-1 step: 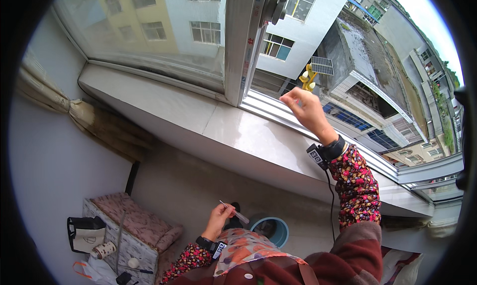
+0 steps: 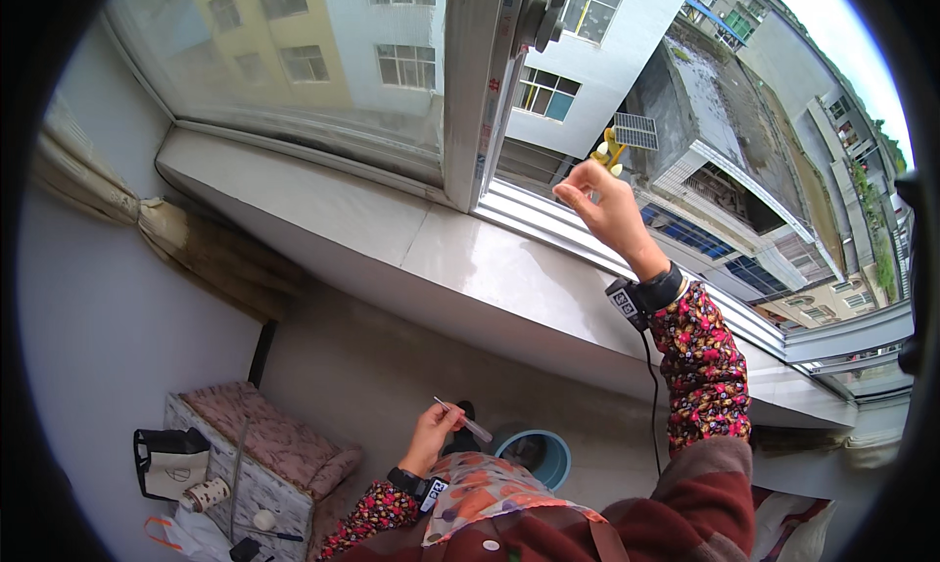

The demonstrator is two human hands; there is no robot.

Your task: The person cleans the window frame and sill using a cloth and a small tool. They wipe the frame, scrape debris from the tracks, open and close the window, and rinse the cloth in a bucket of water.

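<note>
Jutting from left hand [image 2: 425,439]: slim, wide-ended pale tool [image 2: 477,430]

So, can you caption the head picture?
Left grip on a slim tool, right grip raised by the window.

The tool [image 2: 477,429] is greyish, the bucket [image 2: 561,456] light blue, the sill [image 2: 480,268] pale grey, the sleeves [image 2: 700,366] dark with red flowers.
</note>
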